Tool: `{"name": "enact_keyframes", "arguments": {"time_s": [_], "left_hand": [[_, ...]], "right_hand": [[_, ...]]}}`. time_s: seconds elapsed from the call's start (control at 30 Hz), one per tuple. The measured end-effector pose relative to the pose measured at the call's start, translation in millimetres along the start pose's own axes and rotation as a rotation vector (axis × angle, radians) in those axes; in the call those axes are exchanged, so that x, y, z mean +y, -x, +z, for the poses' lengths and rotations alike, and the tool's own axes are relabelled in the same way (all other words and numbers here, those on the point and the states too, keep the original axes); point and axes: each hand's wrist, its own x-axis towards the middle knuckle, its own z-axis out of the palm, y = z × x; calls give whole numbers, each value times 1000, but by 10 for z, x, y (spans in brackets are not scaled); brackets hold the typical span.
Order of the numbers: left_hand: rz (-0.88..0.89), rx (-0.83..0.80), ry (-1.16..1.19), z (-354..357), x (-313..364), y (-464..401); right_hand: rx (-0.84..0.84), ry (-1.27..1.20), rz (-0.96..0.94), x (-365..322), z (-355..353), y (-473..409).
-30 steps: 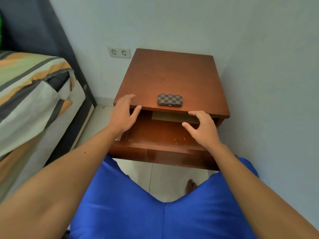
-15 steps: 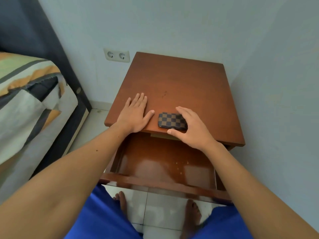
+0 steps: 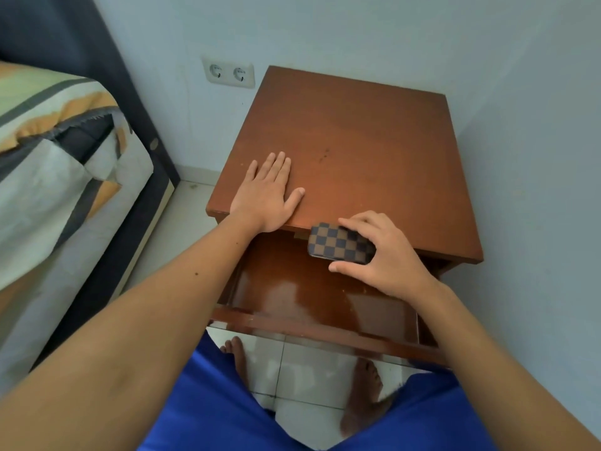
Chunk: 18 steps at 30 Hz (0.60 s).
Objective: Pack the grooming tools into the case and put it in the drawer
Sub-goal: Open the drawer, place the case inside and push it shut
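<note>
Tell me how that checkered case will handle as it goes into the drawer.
The checkered case probably stays stiff: it keeps its flat shape pinched in the right hand. It seems light, held by fingertips alone. Flat-sided, it should lie still, though the glossy drawer floor may let it slide.

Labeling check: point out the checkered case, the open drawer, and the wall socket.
checkered case [image 3: 335, 244]: head view, top face.
open drawer [image 3: 312, 297]: head view, bare glossy floor.
wall socket [image 3: 228, 73]: head view, plate between outlets.
</note>
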Motion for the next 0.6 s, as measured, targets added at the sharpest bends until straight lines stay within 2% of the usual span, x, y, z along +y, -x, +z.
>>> {"name": "enact_keyframes", "arguments": {"time_s": [0.2, 0.43, 0.6], "left_hand": [[4, -5, 9, 4, 42, 0], [12, -5, 27, 78, 123, 103], [4, 9, 32, 27, 91, 77]], "right_hand": [[-75, 81, -119, 50, 282, 304], [-314, 50, 141, 247, 686, 212], [-444, 129, 209, 333, 886, 59]]}}
